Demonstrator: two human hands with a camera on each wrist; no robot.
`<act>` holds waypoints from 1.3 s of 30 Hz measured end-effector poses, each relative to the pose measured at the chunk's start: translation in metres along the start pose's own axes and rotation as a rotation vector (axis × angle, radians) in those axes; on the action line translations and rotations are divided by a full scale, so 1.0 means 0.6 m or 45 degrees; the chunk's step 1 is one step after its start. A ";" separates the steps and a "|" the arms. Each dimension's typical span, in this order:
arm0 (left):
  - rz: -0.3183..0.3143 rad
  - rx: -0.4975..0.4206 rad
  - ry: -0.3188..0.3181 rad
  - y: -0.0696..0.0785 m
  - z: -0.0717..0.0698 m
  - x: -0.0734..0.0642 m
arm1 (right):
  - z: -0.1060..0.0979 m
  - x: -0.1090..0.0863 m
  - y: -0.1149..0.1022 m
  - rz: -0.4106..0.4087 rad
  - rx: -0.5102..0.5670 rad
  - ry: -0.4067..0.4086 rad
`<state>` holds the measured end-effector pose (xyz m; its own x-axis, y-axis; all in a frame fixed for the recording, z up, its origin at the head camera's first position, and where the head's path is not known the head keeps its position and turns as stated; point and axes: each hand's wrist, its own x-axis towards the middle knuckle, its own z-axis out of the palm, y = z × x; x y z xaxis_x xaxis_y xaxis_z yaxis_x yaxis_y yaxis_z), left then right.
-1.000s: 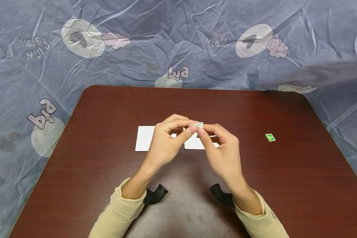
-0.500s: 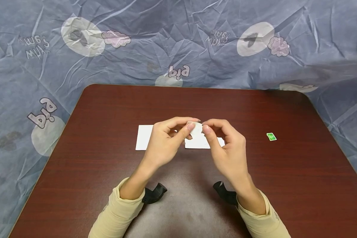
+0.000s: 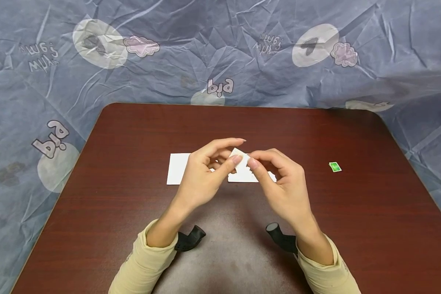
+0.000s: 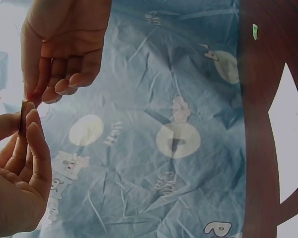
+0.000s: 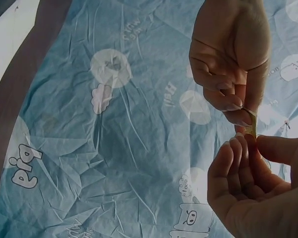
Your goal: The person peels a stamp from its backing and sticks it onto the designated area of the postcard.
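Observation:
Both hands hold a small white paper square (image 3: pixel 239 157) up in front of me, over the middle of the table. My left hand (image 3: pixel 200 177) pinches it with the thumb on its near face and other fingers behind, while the index finger stands raised above it. Thumb and index finger of my right hand (image 3: pixel 284 185) pinch its right edge. In the left wrist view the paper (image 4: pixel 23 116) appears edge-on between the fingertips. From the right wrist view it is a thin yellowish strip (image 5: pixel 254 121), partly hidden by fingers.
Two white sheets lie behind the hands, one at left (image 3: pixel 177 169) and one in the middle (image 3: pixel 239 177), both partly covered from view. A small green card-like piece (image 3: pixel 335 167) lies on the right of the brown table (image 3: pixel 279 126). A patterned blue-grey cloth (image 3: pixel 220 49) hangs behind.
The paper square has turned from nearly edge-on to facing me, one corner upward. My left index finger has lifted off it, and my right hand has shifted slightly right.

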<state>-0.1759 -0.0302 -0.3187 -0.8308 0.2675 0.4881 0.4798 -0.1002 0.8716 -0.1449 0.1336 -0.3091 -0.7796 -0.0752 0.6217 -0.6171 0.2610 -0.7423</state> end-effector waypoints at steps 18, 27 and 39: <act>0.150 0.013 -0.024 -0.005 -0.001 0.001 | -0.011 -0.001 0.000 0.134 0.083 -0.101; 0.159 0.018 -0.052 -0.004 -0.003 0.001 | -0.018 -0.001 -0.003 0.181 0.218 -0.169; 0.187 0.089 -0.054 -0.003 -0.003 0.002 | -0.016 -0.002 -0.004 0.162 0.087 -0.148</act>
<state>-0.1779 -0.0314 -0.3196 -0.7384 0.2956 0.6061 0.6147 -0.0748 0.7852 -0.1416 0.1426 -0.3058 -0.8565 -0.1577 0.4915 -0.5154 0.2097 -0.8309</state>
